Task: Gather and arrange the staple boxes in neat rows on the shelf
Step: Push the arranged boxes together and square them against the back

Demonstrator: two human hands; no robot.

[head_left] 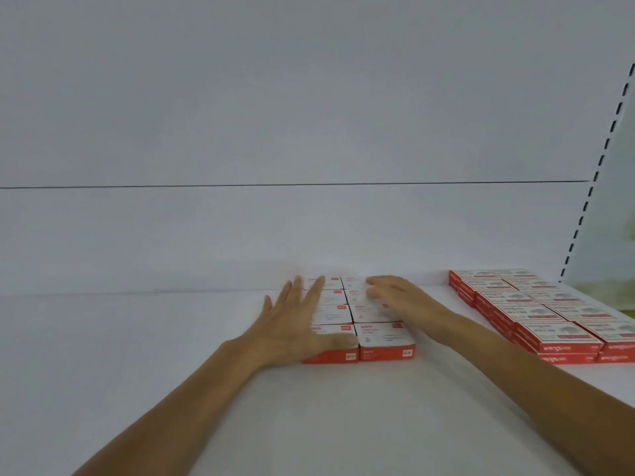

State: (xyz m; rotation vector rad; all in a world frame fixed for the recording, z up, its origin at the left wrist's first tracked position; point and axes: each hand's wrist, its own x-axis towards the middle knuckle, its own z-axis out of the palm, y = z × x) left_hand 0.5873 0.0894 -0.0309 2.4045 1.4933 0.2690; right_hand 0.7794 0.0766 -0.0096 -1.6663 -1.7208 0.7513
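Several red-and-white staple boxes (385, 338) lie flat on the white shelf (171, 338), packed in two columns running toward the back wall. My left hand (292, 324) rests flat against the left side of this block, fingers spread over the left column and thumb on the front left box. Stretched flat over the right column is my right hand (395, 297), its fingertips near the back boxes. Neither hand grips a box.
A second, larger block of red-and-white boxes (536, 314) stands stacked two high in two columns at the right. A slotted shelf upright (591, 194) rises at the right edge. Behind the boxes is the white back panel (309, 132).
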